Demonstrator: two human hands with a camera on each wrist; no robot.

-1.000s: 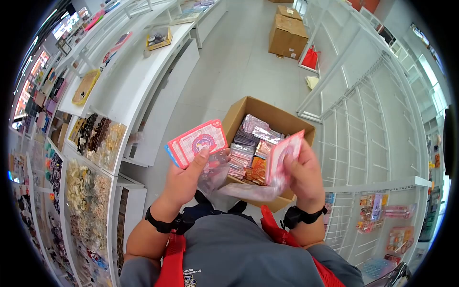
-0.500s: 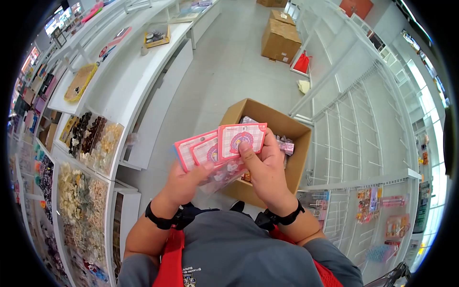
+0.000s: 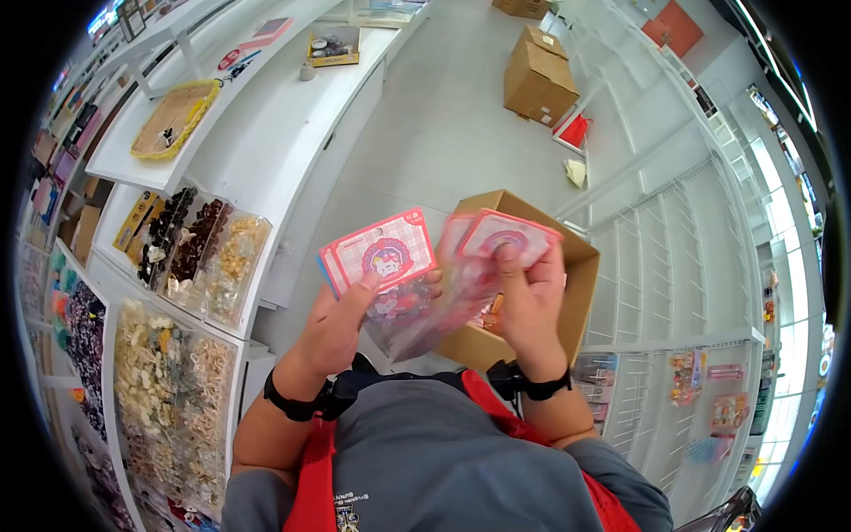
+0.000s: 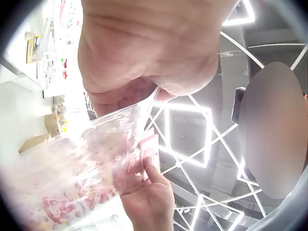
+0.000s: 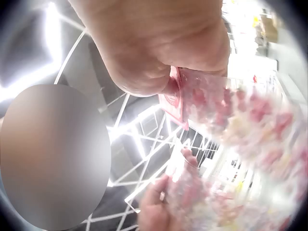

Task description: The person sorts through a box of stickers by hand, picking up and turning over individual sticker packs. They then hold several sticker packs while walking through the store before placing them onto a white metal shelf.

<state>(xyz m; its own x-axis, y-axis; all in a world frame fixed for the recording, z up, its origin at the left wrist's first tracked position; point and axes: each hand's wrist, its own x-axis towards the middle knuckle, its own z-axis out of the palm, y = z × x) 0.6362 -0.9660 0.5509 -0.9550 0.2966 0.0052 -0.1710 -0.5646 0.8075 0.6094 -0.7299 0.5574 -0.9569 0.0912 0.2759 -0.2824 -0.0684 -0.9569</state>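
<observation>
In the head view, the left hand [image 3: 341, 324] pinches a fanned stack of pink-bordered cards [image 3: 386, 250], thumb on top, with clear plastic bags [image 3: 399, 315] hanging below. To its right, the right hand [image 3: 534, 301] grips more pink cards [image 3: 505, 238], thumb on their face; their bags slant down toward the left hand's. The left wrist view shows a clear bag with pink and red contents [image 4: 72, 178] hanging from the left hand [image 4: 149, 43]. A pink card top [image 5: 174, 98] shows under the right hand [image 5: 168, 43] in the right wrist view.
An open cardboard box [image 3: 581, 275] stands on the floor behind the right hand. White shelving [image 3: 266, 160] with bagged accessories [image 3: 168, 390] is at left, a white wire rack [image 3: 674, 266] at right. Closed cartons [image 3: 539, 80] stand farther back.
The right hand came left to the left hand's cards, then moved back right holding cards. The camera view has shifted, and the left hand keeps its cards.
</observation>
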